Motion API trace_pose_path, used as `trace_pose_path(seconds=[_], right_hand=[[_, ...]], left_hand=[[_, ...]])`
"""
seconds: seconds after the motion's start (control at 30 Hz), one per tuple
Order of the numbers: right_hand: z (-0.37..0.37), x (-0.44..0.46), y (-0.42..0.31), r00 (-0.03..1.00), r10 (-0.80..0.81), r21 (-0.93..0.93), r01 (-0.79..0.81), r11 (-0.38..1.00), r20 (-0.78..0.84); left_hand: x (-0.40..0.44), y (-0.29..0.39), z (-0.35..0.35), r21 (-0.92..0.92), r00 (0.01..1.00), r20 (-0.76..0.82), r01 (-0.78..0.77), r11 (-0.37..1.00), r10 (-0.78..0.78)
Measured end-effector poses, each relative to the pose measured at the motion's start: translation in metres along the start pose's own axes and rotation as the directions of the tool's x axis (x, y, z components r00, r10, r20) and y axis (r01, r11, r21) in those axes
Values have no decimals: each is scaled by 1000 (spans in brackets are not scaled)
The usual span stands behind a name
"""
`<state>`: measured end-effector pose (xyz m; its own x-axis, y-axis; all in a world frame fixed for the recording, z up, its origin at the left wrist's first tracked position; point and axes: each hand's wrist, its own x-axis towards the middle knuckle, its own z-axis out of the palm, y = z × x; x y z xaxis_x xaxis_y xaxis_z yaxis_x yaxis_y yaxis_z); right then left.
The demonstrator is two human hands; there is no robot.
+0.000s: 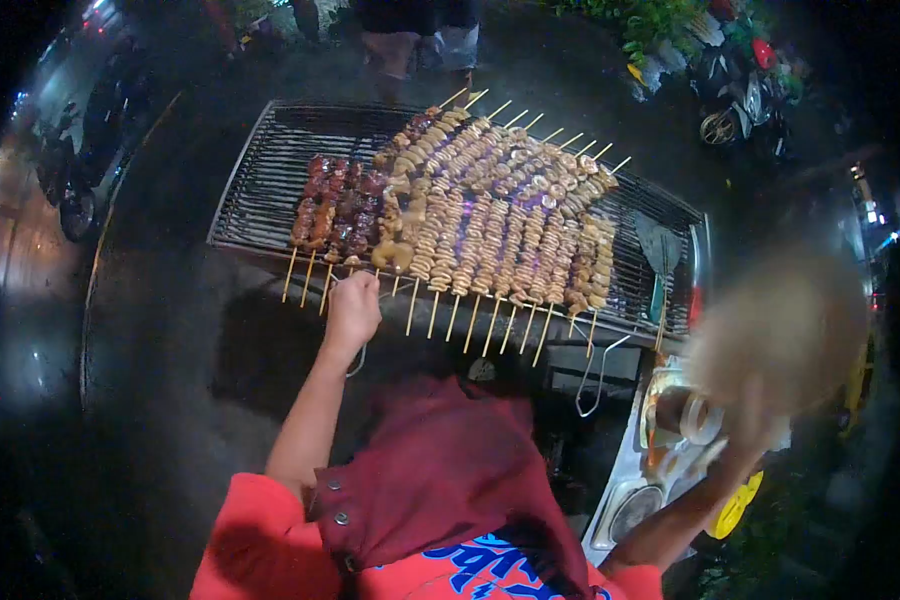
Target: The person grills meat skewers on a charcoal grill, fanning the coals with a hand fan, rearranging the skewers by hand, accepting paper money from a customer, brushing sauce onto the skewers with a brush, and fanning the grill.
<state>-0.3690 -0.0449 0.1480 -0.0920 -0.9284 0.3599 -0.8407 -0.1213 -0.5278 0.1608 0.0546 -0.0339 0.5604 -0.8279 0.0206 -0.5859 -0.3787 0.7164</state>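
My left hand (354, 308) is closed at the front edge of the grill, its fingers around the stick end of a skewer whose food I cannot clearly single out. Dark red glazed meat skewers (336, 205) lie just above it. To their right are rows of pale coiled skewers (475, 240), their sticks jutting over the front edge, with more skewers (500, 150) behind. At the right my right hand (756, 428) grips a round tan hand fan (785, 335), smeared by motion, beside the grill's end.
The wire grill (255, 180) spans the middle. A spatula (658, 262) with a green handle lies on its right side. Below right, a side tray (620, 455) holds a sauce container (678, 412). A person's legs (420, 50) stand behind; motorbikes (745, 100) are farther off.
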Motion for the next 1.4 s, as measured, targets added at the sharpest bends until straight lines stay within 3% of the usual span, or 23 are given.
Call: trace_pose_path(seconds=[0.07,0.1,0.17,0.23,0.3,0.37,0.4,0.43,0.5,0.53,0.6,0.67,0.73,0.83,0.9,0.97,1.0,1.1,1.2,1.23,1.33,1.4], right_hand=[[0,-23,-6,959,-266,-154,278,948,97],[-24,-22,-37,950,-195,13,198,980,242],[-40,-11,-37,974,-35,48,25,999,226],[-38,23,-27,979,147,-9,-147,989,143],[-7,17,-16,1000,-18,-20,18,1000,0],[0,-4,-22,982,-154,27,152,988,109],[-11,-5,-27,973,-147,96,131,987,178],[-23,6,-22,977,-71,138,44,990,203],[-37,36,-1,974,139,148,-166,975,178],[-32,46,9,979,156,145,-175,974,135],[-6,36,23,997,51,157,-58,986,49],[9,7,30,994,-75,225,55,973,78],[-13,16,45,986,-33,331,-24,943,166],[-35,72,73,977,126,295,-174,940,173],[-18,68,76,993,23,320,-61,945,119],[-20,55,104,983,-55,461,-33,887,176],[-16,45,148,978,-47,657,-101,747,204],[-47,115,97,903,-134,250,30,968,408],[-25,119,67,894,-272,153,231,961,356],[-27,108,54,856,-315,155,275,949,410],[-42,98,28,655,-410,133,430,893,635],[-39,99,14,444,-415,111,565,818,794]], left_hand=[[0,7,-5,56,996,65,64,996,-67],[1,8,-4,48,997,51,48,998,-50],[-1,5,-4,34,999,30,17,999,-18],[-1,5,-6,-66,989,90,124,990,-118],[-5,19,-18,-157,974,131,207,966,-187],[-11,10,-17,-77,985,-15,173,982,-175],[-14,13,-24,-48,991,-76,105,993,-109],[-19,18,-29,-143,977,-88,180,973,-194],[-27,23,-31,-230,974,-189,79,970,-125],[-30,17,-29,-265,969,-170,131,955,-180],[-37,29,-20,-297,952,-169,198,934,-255],[-46,49,-9,-346,947,-196,177,922,-255],[-56,77,-3,-485,946,-143,188,854,-290],[-67,104,23,-488,961,-171,110,866,-218],[-74,118,38,-547,963,-166,90,833,-214],[-78,121,47,-553,964,-198,40,832,-177],[-81,131,42,-519,965,-206,34,854,-164],[-87,139,23,-416,966,-232,10,910,-116],[-84,123,15,-431,964,-240,-1,902,-113],[-83,127,8,-444,963,-245,-5,896,-116],[-74,137,-19,-494,957,-267,-33,869,-115],[-65,140,-32,-526,962,-266,-85,846,-69]])
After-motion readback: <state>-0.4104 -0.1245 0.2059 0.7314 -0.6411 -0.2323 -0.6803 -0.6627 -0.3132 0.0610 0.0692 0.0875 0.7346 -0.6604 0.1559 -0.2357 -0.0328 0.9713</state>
